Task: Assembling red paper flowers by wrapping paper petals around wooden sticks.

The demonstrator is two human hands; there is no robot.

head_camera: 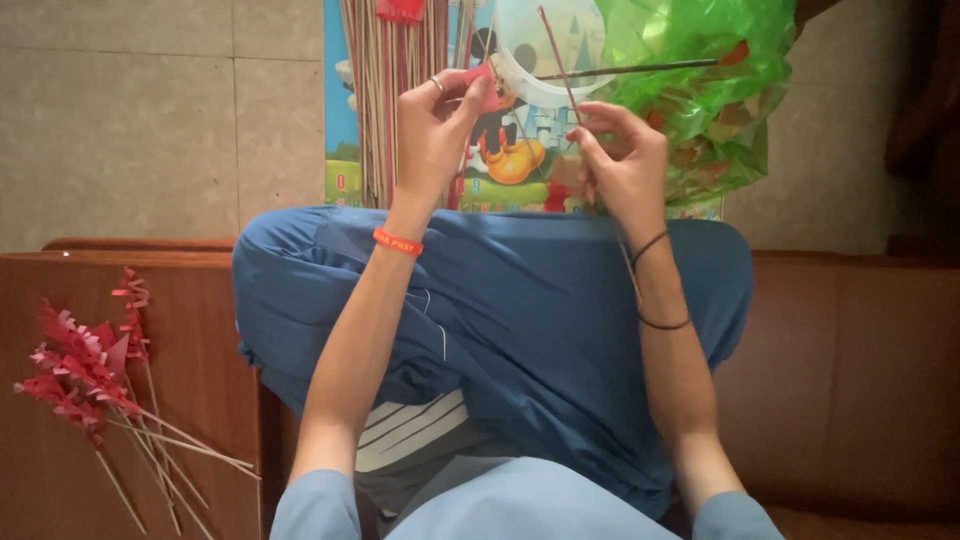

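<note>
My left hand (436, 125) pinches a small pink-red paper piece (482, 84) between thumb and fingers, raised above my knees. My right hand (622, 160) grips a thin brown stick (560, 62) that points up and slightly left from the fingers. The two hands are close together, a short gap between them, over my blue trousers (520, 310). A ring sits on my left hand and an orange band (398, 242) circles that wrist; dark cords circle my right wrist.
A bundle of thin sticks (395, 90) and a cartoon mat (500, 150) lie on the tiled floor beyond my knees. A clear round container (535, 60) and green plastic bag (700, 90) are to the right. Finished red fringed paper stems (95, 380) lie on the brown seat (860, 370) at left.
</note>
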